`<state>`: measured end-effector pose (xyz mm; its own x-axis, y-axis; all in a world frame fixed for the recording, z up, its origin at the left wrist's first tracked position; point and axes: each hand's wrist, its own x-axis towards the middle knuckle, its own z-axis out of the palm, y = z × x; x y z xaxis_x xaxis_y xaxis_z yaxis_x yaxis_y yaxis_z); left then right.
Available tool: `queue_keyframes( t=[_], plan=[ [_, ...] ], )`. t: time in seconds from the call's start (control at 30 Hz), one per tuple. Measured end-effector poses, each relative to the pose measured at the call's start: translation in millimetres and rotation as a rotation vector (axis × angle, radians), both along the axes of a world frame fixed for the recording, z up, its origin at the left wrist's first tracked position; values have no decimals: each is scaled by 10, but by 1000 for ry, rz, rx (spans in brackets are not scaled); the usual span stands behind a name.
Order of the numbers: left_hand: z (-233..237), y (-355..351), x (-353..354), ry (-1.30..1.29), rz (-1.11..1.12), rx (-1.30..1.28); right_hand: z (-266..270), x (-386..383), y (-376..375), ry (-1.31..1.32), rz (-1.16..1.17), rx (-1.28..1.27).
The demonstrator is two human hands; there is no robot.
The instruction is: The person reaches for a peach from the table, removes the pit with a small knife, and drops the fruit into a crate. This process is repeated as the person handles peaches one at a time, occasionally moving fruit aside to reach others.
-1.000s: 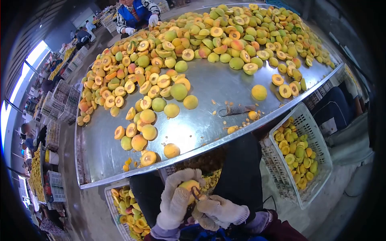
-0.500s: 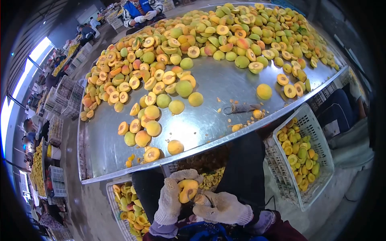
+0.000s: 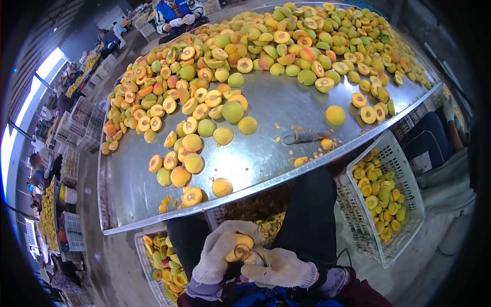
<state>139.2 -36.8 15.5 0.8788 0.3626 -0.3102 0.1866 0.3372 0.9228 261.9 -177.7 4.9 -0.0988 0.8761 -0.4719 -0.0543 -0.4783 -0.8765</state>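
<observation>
My left hand (image 3: 219,256), in a knitted work glove, is closed around a halved yellow peach (image 3: 242,240) above my lap. Its cut face is turned toward my right hand (image 3: 282,267), gloved too and closed on a pitting tool (image 3: 254,257). The tool's working end is against the brown pit area of the peach; most of its handle is hidden in the glove. A similar wire-loop tool (image 3: 307,137) with a wrapped handle lies on the metal table (image 3: 266,115), among small scraps.
Halved peaches (image 3: 215,66) are heaped across the table's far side. A crate of peach halves (image 3: 381,197) stands at my right, another crate (image 3: 146,256) by my left leg. The table's raised edge (image 3: 230,198) runs before my knees. A person (image 3: 179,18) sits across the table.
My left hand has tilted the peach and wrapped further over it. My right hand has moved slightly left, bringing the tool's end onto the pit area.
</observation>
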Motion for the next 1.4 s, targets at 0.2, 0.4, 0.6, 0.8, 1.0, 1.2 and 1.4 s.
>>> queue_keyframes(
  t=[0.2,0.4,0.6,0.8,1.0,1.2,1.4],
  plan=[
    [-65,-104,37,-310,381,-342,-24,-10,-28,136,-79,-84],
    [-72,-202,34,-263,459,-169,1,-40,-5,18,-103,-67],
    [-67,-303,36,-291,457,-30,78,-62,-18,-142,-137,77],
    [-25,-428,108,-343,511,19,49,-110,-24,-187,-218,131],
    [100,-436,81,-199,437,283,-41,-128,-79,591,-205,13],
    [165,-358,178,-236,425,267,35,-34,-48,830,-185,-12],
    [100,-348,211,-249,515,-64,136,-50,-33,522,-298,-19]
  ],
)
